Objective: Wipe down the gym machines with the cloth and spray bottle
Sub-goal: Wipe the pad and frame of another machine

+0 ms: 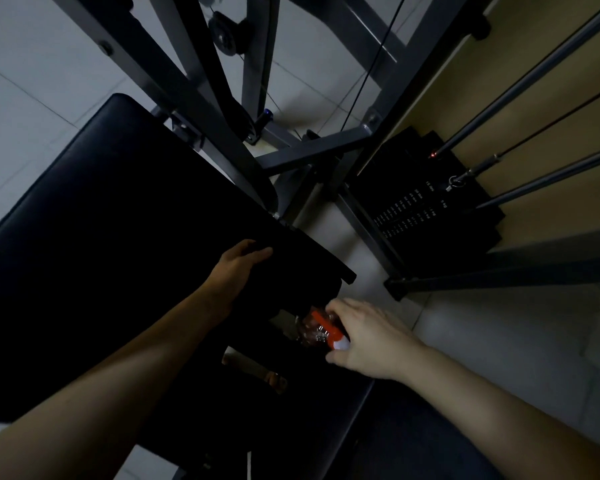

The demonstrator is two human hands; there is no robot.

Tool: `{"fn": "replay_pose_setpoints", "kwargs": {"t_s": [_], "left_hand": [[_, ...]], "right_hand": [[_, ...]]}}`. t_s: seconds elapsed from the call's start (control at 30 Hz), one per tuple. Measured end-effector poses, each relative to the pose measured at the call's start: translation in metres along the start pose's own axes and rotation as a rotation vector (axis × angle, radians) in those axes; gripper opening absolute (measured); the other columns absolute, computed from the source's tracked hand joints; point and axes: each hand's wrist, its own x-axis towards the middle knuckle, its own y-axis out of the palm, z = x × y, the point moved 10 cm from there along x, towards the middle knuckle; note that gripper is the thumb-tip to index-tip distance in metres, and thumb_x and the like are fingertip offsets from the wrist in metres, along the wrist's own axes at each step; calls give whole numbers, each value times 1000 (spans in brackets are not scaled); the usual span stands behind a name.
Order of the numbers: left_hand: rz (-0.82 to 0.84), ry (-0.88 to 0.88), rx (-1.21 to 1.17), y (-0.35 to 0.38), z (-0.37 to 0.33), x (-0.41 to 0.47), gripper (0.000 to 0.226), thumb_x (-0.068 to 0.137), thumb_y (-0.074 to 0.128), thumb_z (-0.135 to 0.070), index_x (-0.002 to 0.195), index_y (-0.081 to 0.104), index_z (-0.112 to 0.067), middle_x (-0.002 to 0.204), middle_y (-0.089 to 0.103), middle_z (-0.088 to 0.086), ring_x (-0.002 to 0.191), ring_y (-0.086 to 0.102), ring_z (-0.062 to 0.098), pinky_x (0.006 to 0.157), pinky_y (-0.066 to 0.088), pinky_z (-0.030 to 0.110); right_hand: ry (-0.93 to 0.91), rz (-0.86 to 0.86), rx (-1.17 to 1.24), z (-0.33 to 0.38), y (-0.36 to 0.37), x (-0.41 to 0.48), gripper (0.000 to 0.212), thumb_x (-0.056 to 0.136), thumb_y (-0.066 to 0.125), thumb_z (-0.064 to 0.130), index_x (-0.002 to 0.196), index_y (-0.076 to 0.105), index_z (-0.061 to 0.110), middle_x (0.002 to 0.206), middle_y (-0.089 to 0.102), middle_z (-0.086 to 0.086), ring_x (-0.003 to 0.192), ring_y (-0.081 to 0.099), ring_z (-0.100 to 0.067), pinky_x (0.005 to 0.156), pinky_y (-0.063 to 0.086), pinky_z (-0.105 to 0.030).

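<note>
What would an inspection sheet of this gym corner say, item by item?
Surface: black padded seat, dimly lit; no marks can be made out.
Job's things: spray bottle with an orange-red head, below the pad's lower edge; the cloth cannot be made out in the dark.
Clutter: nothing seen.
Hands: left hand on the pad's edge, grip unclear; right hand grips the spray bottle.
Cables: black cable runs straight through the grey frame.
Surroundings: weight stack, pale tiled floor, tan wall.
</note>
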Motion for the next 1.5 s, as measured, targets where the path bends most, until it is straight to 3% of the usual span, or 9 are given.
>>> {"fn": "replay_pose_setpoints", "kwargs": {"t_s": [0.2,0.3,0.4,0.57,0.67,1.0,1.17,1.37,1.5], "left_hand": [[-57,2,-12,-8,3,4,33,96,67,-33,121,67,-10,106,74,12,89,73,27,77,57,34],[-38,5,-2,-5,3,4,31,96,67,-29,120,66,-9,105,73,11,84,72,24,70,57,30],[-15,-4,10,-2,3,3,21,96,67,-25,114,64,-15,99,72,6,81,71,18,61,58,21],[-6,-22,30,-1,5,7,29,94,69,-26,120,64,-12,102,73,7,83,72,19,65,57,24],[6,-28,16,0,4,6,25,94,70,-25,116,65,-13,98,73,5,76,72,16,58,58,20],[51,-48,46,1,0,6,15,97,63,-14,111,64,-17,101,69,10,79,69,18,63,57,24],[32,-48,83,5,-4,3,21,97,57,-4,90,58,-24,90,61,8,72,60,16,51,52,17],[61,-40,93,9,-8,0,17,92,57,-2,97,64,-17,95,63,13,77,62,21,64,51,28],[33,-41,85,11,-11,-1,26,94,62,-5,86,56,-29,94,61,6,78,60,16,68,51,25]], "right_hand": [[-107,74,-215,19,5,10,73,73,75,55,131,40,28,124,51,4,117,50,-18,101,43,-41],[-130,80,-230,24,6,8,75,73,72,60,132,39,27,123,50,5,115,49,-18,101,42,-41],[-122,74,-260,27,6,5,59,78,70,50,125,44,25,118,51,3,110,53,-19,94,44,-37],[-17,-1,-181,19,-14,5,14,88,58,21,101,53,18,103,57,0,91,61,-22,68,38,-29],[20,-68,-141,14,-26,4,9,87,57,21,93,51,20,96,57,2,80,57,-20,64,37,-28],[-37,-84,-251,26,-20,-4,31,89,59,16,120,53,17,112,55,0,85,65,-21,64,41,-27],[-37,-58,-294,22,-14,-7,45,88,64,33,127,46,22,116,54,2,90,65,-19,64,37,-27],[-76,-68,-267,14,-16,-9,65,83,66,50,136,37,25,117,47,6,100,59,-15,71,41,-27],[-120,-8,-292,11,-13,-10,82,76,70,63,140,32,28,124,45,6,107,57,-17,85,50,-35]]}}
